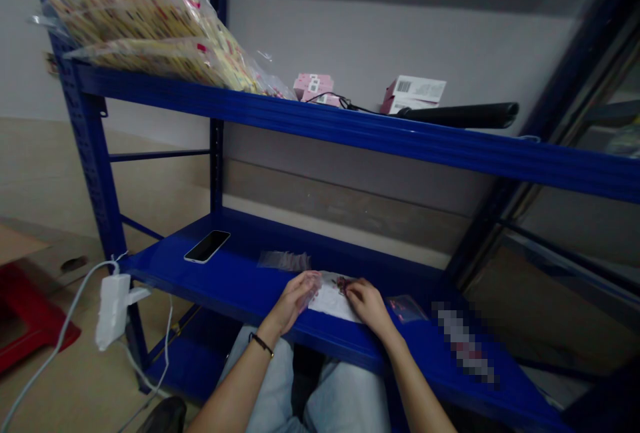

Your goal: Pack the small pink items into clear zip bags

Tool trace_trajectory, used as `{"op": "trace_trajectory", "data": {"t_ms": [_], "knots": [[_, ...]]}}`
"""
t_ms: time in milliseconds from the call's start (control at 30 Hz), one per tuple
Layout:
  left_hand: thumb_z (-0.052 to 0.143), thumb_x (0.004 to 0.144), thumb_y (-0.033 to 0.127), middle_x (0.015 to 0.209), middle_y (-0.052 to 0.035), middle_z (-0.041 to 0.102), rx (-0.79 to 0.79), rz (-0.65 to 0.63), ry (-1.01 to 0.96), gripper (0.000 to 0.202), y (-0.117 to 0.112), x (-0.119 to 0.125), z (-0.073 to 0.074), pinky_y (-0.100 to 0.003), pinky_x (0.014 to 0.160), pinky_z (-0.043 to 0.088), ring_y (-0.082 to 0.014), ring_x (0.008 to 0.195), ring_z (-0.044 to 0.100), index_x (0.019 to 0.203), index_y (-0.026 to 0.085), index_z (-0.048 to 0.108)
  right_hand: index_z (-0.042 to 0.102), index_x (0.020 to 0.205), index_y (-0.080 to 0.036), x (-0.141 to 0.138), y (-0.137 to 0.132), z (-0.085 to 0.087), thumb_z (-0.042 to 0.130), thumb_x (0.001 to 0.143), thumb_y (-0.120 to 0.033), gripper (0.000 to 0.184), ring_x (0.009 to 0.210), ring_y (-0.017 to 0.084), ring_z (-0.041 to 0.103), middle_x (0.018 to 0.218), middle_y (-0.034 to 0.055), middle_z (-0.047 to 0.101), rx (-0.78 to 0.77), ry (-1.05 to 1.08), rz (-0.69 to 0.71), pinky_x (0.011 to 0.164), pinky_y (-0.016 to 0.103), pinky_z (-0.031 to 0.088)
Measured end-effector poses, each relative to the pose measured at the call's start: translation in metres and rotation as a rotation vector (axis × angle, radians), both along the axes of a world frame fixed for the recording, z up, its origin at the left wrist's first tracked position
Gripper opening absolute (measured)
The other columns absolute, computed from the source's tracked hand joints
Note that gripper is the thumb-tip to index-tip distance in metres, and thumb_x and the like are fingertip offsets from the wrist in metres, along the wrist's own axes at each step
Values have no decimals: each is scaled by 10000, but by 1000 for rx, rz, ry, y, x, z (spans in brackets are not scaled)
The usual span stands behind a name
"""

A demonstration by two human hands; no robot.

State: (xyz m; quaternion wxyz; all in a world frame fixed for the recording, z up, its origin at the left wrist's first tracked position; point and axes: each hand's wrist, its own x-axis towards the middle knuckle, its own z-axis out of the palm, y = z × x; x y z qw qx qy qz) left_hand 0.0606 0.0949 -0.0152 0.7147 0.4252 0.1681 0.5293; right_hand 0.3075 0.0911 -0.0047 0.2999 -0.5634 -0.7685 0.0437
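My hands [330, 299] work together over the lower shelf of a blue metal rack [240, 286]. My left hand [295, 301] pinches the edge of a clear plastic bag [330, 283], which has a white paper sheet [333, 303] in or under it. My right hand [365, 306] has its fingertips on a small dark red item [343, 284] at the bag's far side. A flat, crumpled clear bag [284, 261] lies just beyond my left hand. A small clear bag [406, 308] lies to the right of my right hand. A black band circles my left wrist.
A black smartphone [207, 246] lies on the lower shelf, and a pixelated item [465, 346] lies at its right. The upper shelf [350, 123] holds large plastic packs, pink and white boxes, a black tube and a cable. A white power adapter [113, 309] hangs at the left.
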Motion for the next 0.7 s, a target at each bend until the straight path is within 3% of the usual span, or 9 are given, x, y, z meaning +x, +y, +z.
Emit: {"op": "trace_trajectory", "data": {"t_ms": [167, 467, 567, 700], "knots": [[760, 803, 339, 962, -65, 691, -6, -1, -35, 338, 0, 0, 0, -236, 827, 446, -161, 889, 633, 1089, 169, 702, 705, 910, -215, -11, -4, -9, 515, 899, -229, 191, 994, 236, 592, 993, 76, 675, 64, -116, 17, 895, 339, 456], [737, 831, 345, 954, -69, 674, 26, -7, 6, 337, -1, 2, -2, -241, 806, 434, -165, 876, 619, 1113, 167, 691, 700, 895, -218, -18, -2, -9, 494, 936, -235, 210, 992, 237, 593, 981, 90, 664, 102, -201, 13, 905, 338, 458], [760, 804, 337, 972, -69, 671, 67, 0, 38, 363, -3, 1, 1, -233, 795, 427, -172, 890, 615, 1120, 170, 692, 695, 853, -214, -21, -3, 5, 493, 941, -258, 224, 949, 233, 607, 941, 84, 668, 100, -113, 36, 932, 364, 444], [770, 796, 353, 988, -77, 666, 91, -7, 86, 388, -6, 0, 5, -240, 787, 427, -185, 898, 616, 1128, 169, 691, 692, 844, -205, -37, -17, 41, 480, 958, -347, 280, 862, 212, 614, 871, 69, 652, 80, 180, 93, 816, 318, 476]]}}
